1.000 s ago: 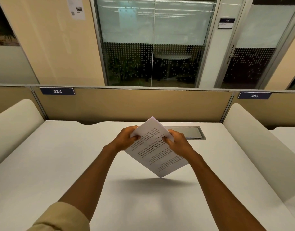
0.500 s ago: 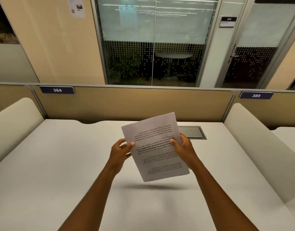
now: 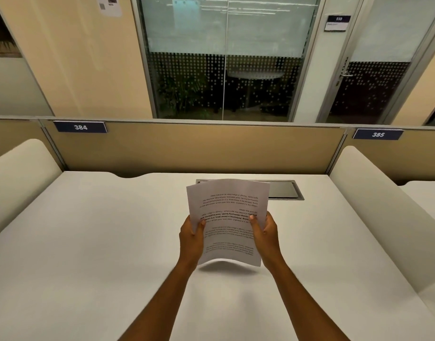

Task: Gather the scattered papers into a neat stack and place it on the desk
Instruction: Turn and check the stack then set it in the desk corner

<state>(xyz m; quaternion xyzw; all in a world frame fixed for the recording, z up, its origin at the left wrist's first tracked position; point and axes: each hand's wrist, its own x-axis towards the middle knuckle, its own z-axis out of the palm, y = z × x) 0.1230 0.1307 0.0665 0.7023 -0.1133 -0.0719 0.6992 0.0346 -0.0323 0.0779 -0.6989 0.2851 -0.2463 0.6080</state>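
Both hands hold a stack of printed papers (image 3: 227, 217) above the white desk (image 3: 88, 242), lifted clear of its surface with a soft shadow beneath the lower edge. The left hand (image 3: 192, 238) clasps the left edge, thumb pressed on the top sheet and the fingers curled out of sight behind it. The right hand (image 3: 265, 235) grips the right edge the same way, its thumb lying on the printed face. The sheets tilt toward the camera with the text upside down; the lower edge bows slightly, and at the top left corner a second sheet peeks out, not quite squared with the one in front. Behind the papers a dark cable hatch (image 3: 283, 189) is set into the desk, near the beige partition (image 3: 187, 146) that carries the number plates 384 (image 3: 80, 127) and 385 (image 3: 378, 134)
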